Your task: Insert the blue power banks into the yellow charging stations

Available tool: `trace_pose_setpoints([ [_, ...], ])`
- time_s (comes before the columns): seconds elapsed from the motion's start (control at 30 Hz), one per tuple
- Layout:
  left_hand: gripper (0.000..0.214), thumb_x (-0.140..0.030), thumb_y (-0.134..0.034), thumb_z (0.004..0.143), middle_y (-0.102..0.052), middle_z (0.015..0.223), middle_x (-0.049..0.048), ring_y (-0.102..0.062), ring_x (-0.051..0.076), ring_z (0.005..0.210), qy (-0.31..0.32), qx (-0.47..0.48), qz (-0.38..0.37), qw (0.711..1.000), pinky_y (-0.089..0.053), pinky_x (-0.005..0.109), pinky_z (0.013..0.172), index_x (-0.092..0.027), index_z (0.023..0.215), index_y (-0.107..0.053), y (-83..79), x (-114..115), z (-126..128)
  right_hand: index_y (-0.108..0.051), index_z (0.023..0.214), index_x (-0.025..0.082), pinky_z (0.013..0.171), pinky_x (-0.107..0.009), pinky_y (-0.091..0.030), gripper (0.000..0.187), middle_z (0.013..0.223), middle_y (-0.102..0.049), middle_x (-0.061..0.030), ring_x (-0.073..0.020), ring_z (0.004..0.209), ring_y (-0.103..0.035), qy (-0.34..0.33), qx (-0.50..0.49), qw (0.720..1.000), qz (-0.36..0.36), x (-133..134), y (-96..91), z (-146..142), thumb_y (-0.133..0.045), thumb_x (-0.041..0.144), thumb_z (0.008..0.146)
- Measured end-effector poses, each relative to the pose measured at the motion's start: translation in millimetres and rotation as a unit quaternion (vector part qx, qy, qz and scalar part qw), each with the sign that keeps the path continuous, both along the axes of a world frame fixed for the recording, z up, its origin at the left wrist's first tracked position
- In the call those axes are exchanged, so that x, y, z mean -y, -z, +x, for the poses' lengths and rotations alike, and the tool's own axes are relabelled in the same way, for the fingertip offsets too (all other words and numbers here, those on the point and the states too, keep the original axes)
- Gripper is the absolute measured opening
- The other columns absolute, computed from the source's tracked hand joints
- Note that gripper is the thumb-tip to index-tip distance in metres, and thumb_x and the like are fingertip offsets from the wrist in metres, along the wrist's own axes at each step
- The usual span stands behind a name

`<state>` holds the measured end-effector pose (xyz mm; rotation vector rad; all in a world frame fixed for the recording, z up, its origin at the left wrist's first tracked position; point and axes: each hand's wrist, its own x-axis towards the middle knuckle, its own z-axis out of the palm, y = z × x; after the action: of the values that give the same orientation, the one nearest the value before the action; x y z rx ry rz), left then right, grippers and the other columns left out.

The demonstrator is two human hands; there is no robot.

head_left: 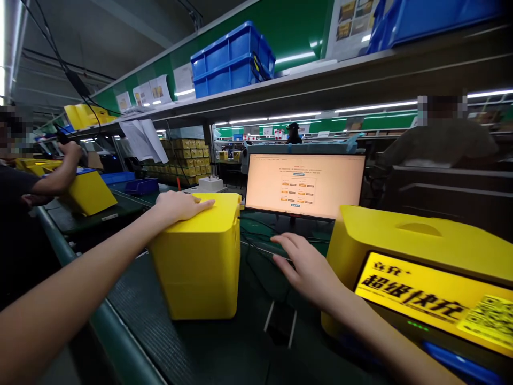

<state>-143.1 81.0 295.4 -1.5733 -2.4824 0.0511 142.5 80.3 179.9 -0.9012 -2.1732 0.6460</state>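
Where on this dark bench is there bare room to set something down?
Bare mat lies near the front edge, between the yellow box under the left hand and the yellow machine. Behind it, cables and the right hand crowd the space before the monitor.

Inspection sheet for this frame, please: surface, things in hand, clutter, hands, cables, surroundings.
Surface: dark green bench top.
Things in hand: yellow box stands upright on the bench; a second yellow unit with a lit printed panel sits to its right.
Clutter: small dark flat item on the bench between the two; cannot tell what it is.
Hands: left hand rests flat on the yellow box's top; right hand open, fingers spread, by the monitor's foot.
Cables: thin dark cables run behind the box.
Surroundings: lit monitor, blue crates on the shelf, a co-worker's arm at left.
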Motion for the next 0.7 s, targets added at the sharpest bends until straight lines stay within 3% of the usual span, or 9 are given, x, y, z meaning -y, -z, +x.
trace_pose_setpoints([
  [0.1, 0.078, -0.073, -0.031, 0.076, -0.061, 0.108, 0.0226, -0.053, 0.042, 0.102, -0.044, -0.007, 0.038, 0.998, -0.040, 0.050, 0.084, -0.012, 0.109, -0.065, -0.4, -23.6, 13.7, -0.049, 0.117, 0.022, 0.093, -0.043, -0.042, 0.031, 0.119, -0.052, -0.0098, -0.0234, 0.110, -0.048, 0.015, 0.080, 0.990, 0.119, 25.4, 19.2, 45.5, -0.039, 0.029, 0.089],
  [0.2, 0.071, -0.063, -0.031, 0.082, -0.059, 0.110, 0.0259, -0.055, 0.040, 0.101, -0.025, 0.001, 0.073, 0.997, -0.043, 0.045, 0.082, -0.006, 0.107, -0.064, 3.0, -36.6, 25.0, -0.051, 0.117, 0.026, 0.089, -0.037, -0.047, 0.030, 0.119, -0.054, -0.0080, -0.0207, 0.107, -0.053, 0.033, 0.108, 0.987, 0.116, 48.3, 42.8, 78.0, -0.038, 0.031, 0.090],
  [0.33, 0.066, -0.053, -0.025, 0.087, -0.053, 0.112, 0.0287, -0.058, 0.039, 0.093, 0.015, 0.010, 0.126, 0.992, -0.045, 0.046, 0.078, -0.002, 0.105, -0.064, 11.7, -27.1, 35.9, -0.053, 0.115, 0.029, 0.080, -0.027, -0.052, 0.028, 0.112, -0.060, -0.0046, -0.0182, 0.100, -0.059, 0.060, 0.073, 0.982, 0.162, 66.1, 72.6, 117.3, -0.045, 0.029, 0.089],
  [0.4, 0.061, -0.050, -0.021, 0.089, -0.049, 0.119, 0.0234, -0.059, 0.035, 0.093, 0.037, 0.014, 0.156, 0.987, -0.046, 0.046, 0.079, -0.010, 0.111, -0.061, 29.6, -12.4, 44.5, -0.055, 0.113, 0.030, 0.080, -0.027, -0.052, 0.027, 0.110, -0.061, -0.0038, -0.0187, 0.098, -0.060, 0.103, 0.020, 0.969, 0.221, 69.1, 87.3, 142.8, -0.048, 0.029, 0.087],
  [0.47, 0.055, -0.046, -0.016, 0.091, -0.041, 0.130, 0.0158, -0.055, 0.029, 0.103, 0.080, 0.014, 0.208, 0.975, -0.045, 0.042, 0.086, -0.020, 0.125, -0.051, 66.7, 5.2, 58.7, -0.057, 0.110, 0.028, 0.089, -0.038, -0.047, 0.027, 0.112, -0.058, -0.0063, -0.0243, 0.102, -0.057, 0.227, -0.051, 0.931, 0.282, 68.1, 103.6, 170.3, -0.051, 0.033, 0.084],
  [0.53, 0.050, -0.040, -0.021, 0.092, -0.041, 0.130, 0.0144, -0.044, 0.026, 0.118, 0.169, 0.016, 0.291, 0.942, -0.038, 0.038, 0.097, -0.018, 0.127, -0.048, 122.8, 22.8, 78.5, -0.054, 0.116, 0.023, 0.097, -0.050, -0.038, 0.041, 0.120, -0.053, -0.0107, -0.0315, 0.110, -0.051, 0.413, -0.152, 0.858, 0.264, 63.8, 123.9, 194.8, -0.055, 0.041, 0.080],
  [0.6, 0.042, -0.038, -0.028, 0.092, -0.045, 0.128, 0.0102, -0.041, 0.025, 0.120, 0.309, 0.047, 0.260, 0.913, -0.036, 0.041, 0.100, -0.025, 0.124, -0.052, 187.3, 38.1, 100.6, -0.045, 0.128, 0.018, 0.102, -0.053, -0.032, 0.062, 0.130, -0.046, -0.0139, -0.0347, 0.118, -0.044, 0.536, -0.274, 0.791, 0.109, 57.4, 149.2, 213.3, -0.052, 0.054, 0.078],
  [0.67, 0.042, -0.041, -0.034, 0.091, -0.038, 0.138, 0.0055, -0.035, 0.027, 0.126, 0.373, 0.088, 0.148, 0.912, -0.033, 0.048, 0.102, -0.035, 0.132, -0.040, 244.2, 49.0, 120.6, -0.040, 0.132, 0.013, 0.105, -0.049, -0.029, 0.076, 0.135, -0.041, -0.0172, -0.0357, 0.124, -0.037, 0.549, -0.345, 0.755, -0.096, 50.9, 177.6, 225.5, -0.043, 0.065, 0.077],
  [0.7, 0.044, -0.044, -0.033, 0.091, -0.037, 0.140, 0.0052, -0.033, 0.028, 0.128, 0.369, 0.113, 0.106, 0.917, -0.032, 0.052, 0.102, -0.037, 0.134, -0.037, 265.8, 52.0, 128.9, -0.042, 0.130, 0.011, 0.105, -0.049, -0.027, 0.078, 0.135, -0.042, -0.0187, -0.0365, 0.125, -0.036, 0.530, -0.348, 0.758, -0.155, 48.2, 191.3, 229.7, -0.038, 0.068, 0.078],
])
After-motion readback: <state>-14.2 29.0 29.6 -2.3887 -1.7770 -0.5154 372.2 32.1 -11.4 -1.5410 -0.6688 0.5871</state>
